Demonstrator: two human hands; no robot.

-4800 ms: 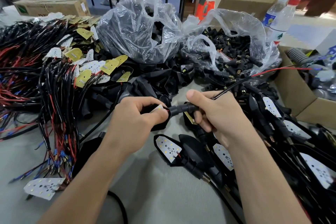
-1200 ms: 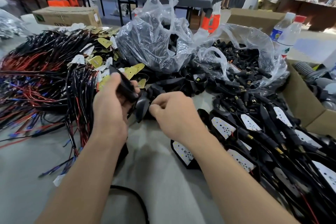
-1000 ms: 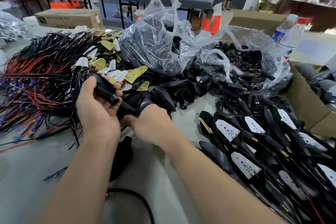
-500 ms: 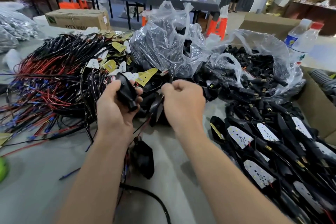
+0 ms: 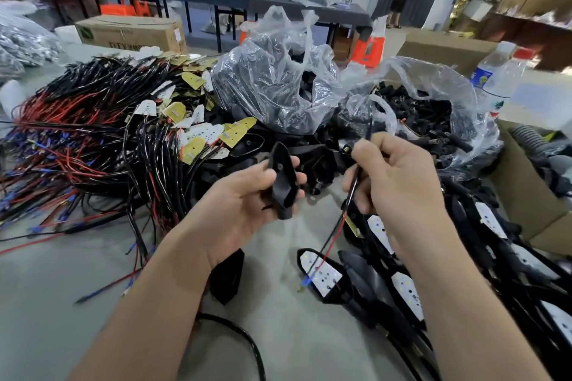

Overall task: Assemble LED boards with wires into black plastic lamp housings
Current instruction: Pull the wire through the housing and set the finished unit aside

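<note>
Head view: the left hand (image 5: 244,198), palm turned up, grips a black lamp housing (image 5: 283,181) between thumb and curled fingertips, its pointed end rising above them. The right hand (image 5: 399,182), back toward the camera, pinches a black sheathed wire (image 5: 351,192) in curled fingers. The wire's red and black leads hang below them.

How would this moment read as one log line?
left hand: holds black housing | right hand: pinches wire | wire and housing apart

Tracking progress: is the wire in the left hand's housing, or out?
Out: right hand pinches the wire, apart from the left hand's housing.
</note>
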